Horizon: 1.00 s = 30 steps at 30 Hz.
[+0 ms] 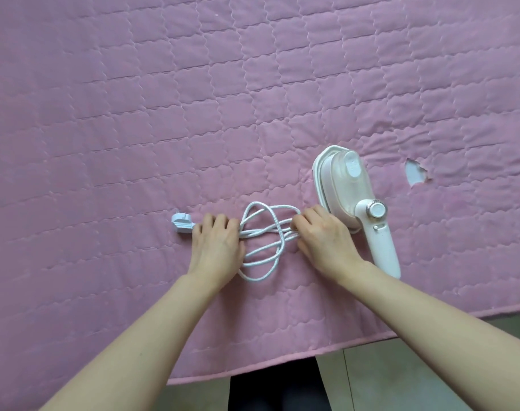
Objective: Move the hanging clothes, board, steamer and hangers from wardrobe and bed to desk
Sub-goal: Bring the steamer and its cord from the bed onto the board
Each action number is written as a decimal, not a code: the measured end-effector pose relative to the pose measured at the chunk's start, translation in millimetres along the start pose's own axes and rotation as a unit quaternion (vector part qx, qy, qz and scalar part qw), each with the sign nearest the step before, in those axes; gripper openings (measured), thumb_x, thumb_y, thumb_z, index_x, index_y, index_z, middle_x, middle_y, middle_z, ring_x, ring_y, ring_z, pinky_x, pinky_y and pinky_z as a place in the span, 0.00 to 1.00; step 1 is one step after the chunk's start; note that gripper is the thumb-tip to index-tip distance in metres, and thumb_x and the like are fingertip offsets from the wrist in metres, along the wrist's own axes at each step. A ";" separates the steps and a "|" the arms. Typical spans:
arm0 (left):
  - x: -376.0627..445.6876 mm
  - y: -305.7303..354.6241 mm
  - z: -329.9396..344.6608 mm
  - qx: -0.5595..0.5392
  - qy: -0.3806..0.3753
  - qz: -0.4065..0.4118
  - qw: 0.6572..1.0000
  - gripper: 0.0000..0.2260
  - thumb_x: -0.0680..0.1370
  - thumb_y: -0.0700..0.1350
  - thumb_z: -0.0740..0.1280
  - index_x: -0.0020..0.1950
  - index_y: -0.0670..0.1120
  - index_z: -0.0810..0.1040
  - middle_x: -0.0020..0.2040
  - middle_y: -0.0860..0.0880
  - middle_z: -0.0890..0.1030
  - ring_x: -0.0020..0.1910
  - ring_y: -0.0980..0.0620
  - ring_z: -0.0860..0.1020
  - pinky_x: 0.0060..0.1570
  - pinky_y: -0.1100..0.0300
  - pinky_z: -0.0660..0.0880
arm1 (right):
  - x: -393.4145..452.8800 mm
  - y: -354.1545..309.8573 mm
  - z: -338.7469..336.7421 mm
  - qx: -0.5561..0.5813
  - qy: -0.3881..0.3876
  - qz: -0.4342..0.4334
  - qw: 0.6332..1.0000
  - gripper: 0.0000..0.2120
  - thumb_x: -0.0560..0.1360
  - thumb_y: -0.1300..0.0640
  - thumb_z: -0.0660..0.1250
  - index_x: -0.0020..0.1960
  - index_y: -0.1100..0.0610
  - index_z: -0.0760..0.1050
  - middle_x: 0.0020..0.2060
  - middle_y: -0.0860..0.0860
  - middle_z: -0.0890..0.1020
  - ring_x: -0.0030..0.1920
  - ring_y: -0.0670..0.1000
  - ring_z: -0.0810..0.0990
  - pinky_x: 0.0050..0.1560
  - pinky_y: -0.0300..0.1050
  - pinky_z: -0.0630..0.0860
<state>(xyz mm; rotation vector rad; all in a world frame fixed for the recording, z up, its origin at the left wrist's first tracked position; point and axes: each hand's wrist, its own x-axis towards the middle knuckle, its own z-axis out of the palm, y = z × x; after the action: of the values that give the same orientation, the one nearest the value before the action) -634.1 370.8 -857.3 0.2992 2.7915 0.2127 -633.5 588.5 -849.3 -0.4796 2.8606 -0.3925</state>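
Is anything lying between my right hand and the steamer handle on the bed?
Nothing visible does. The right hand grips the cord just left of the steamer, with only bare pink quilt between. The left hand grips the cord near the plug.

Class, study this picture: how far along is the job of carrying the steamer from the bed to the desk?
Nothing looks finished: the steamer lies on the pink quilt. In hand: the left hand and right hand grip the looped cord, plug beside the left hand. Left: lifting and carrying the steamer; no desk is in view.
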 end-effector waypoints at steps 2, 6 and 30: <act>4.0 6.5 -10.4 -0.041 -0.016 0.000 0.999 0.19 0.72 0.52 0.61 0.57 0.42 0.77 0.51 0.43 0.78 0.51 0.39 0.74 0.51 0.47 0.69 | 0.2 0.9 -1.5 0.014 -0.022 0.015 1.000 0.11 0.60 0.68 0.70 0.40 0.59 0.72 0.37 0.53 0.76 0.42 0.57 0.75 0.27 0.46 0.69; 18.4 28.2 -24.2 -0.165 -0.147 -0.024 0.975 0.51 0.68 0.68 0.66 0.78 0.43 0.44 0.75 0.44 0.60 0.72 0.44 0.60 0.71 0.51 0.59 | 1.3 0.4 -4.3 0.075 -0.032 0.037 0.996 0.12 0.64 0.67 0.68 0.45 0.59 0.73 0.39 0.53 0.76 0.45 0.57 0.75 0.29 0.47 0.69; 20.4 69.6 -4.8 -0.153 -0.129 -0.190 0.961 0.08 0.74 0.38 0.59 0.52 0.43 0.68 0.55 0.42 0.75 0.51 0.36 0.75 0.44 0.51 0.66 | -40.3 -3.2 -80.6 0.047 0.135 0.136 0.980 0.13 0.69 0.66 0.69 0.52 0.58 0.77 0.48 0.52 0.78 0.50 0.54 0.71 0.45 0.45 0.73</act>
<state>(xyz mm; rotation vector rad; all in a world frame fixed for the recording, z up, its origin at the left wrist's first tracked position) -642.0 442.2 -846.4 -0.2646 2.4471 0.4666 -615.6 617.6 -765.9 -0.0136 3.0887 -0.5786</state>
